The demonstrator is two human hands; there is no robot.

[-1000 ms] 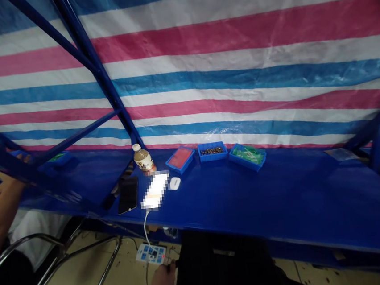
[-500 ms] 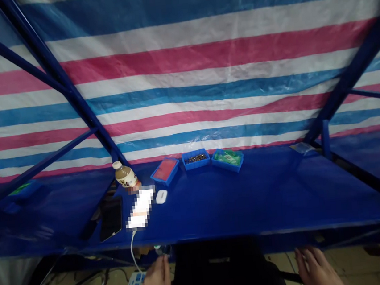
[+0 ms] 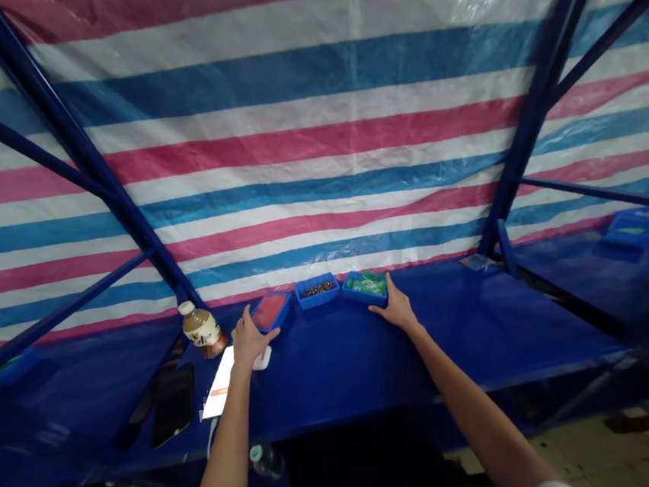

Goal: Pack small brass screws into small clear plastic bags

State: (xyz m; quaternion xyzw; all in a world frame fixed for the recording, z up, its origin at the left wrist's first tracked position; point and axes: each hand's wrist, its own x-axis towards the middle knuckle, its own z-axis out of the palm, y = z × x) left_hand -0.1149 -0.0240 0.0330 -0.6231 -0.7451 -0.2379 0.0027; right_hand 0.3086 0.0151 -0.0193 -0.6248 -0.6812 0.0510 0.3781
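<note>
My left hand (image 3: pixel 250 342) reaches over the table to the near left corner of a blue bin (image 3: pixel 279 321) that holds flat red pieces (image 3: pixel 270 310). Its thumb and fingers are spread around that corner. At the right end of another blue bin (image 3: pixel 362 297), filled with green and clear pieces (image 3: pixel 366 281), is my right hand (image 3: pixel 398 309). The fingers there point up along the bin's side, thumb stretched out in front. Both hands seem to touch the bins without closing on them. Between these two stands a third blue bin (image 3: pixel 318 300) with small metal parts (image 3: pixel 317 288).
A drink bottle (image 3: pixel 200 328), a lit phone (image 3: pixel 219 387) with a cable, a dark tablet (image 3: pixel 172 403) and a small white case (image 3: pixel 263 358) lie at the left. Blue frame posts (image 3: pixel 512 133) and a striped tarp (image 3: pixel 316 152) rise behind the blue table (image 3: pixel 338 380).
Both hands have come up from below the table's front edge to the outer bins, with fingers spread. The camera view has shifted upward. The bins keep about the same places.
</note>
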